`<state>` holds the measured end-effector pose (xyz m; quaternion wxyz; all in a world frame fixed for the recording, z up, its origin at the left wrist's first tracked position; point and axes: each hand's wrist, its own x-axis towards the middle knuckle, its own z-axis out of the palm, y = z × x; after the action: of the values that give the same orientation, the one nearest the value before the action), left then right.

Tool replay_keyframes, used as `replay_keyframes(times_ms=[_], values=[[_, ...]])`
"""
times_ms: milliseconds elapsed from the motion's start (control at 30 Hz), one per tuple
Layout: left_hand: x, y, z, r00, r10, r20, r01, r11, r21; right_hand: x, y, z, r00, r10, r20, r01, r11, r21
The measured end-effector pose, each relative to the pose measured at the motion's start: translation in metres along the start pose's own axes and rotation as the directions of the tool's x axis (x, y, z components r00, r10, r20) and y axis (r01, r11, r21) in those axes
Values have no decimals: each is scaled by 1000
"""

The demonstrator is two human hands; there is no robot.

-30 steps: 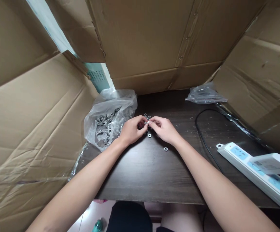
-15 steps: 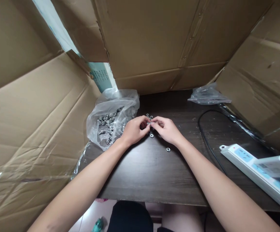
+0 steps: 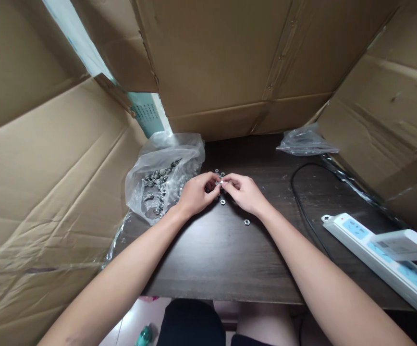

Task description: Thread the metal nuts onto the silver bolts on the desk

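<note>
My left hand and my right hand meet fingertip to fingertip over a dark wooden table. Both are closed in a pinch on one small metal bolt held between them. A few loose nuts lie near the hands: one just below the fingers, another by my right wrist, and several just beyond the fingertips. A clear plastic bag of metal bolts lies open to the left of my left hand.
Cardboard box walls close in the table on the left, back and right. A second crumpled clear bag lies at the back right. A black cable runs to a white power strip at the right edge.
The hands stay pinched together on the bolt with only slight finger motion. The view shifted a little right and then back.
</note>
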<state>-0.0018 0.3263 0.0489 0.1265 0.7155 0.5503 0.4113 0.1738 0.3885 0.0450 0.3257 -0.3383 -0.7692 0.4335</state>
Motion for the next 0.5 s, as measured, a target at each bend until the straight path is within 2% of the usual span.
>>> replay_keyframes(times_ms=[500], values=[[0, 2, 0, 999, -3, -46, 4, 1000, 19, 1, -2, 0, 1000, -11, -7, 11, 999, -35]])
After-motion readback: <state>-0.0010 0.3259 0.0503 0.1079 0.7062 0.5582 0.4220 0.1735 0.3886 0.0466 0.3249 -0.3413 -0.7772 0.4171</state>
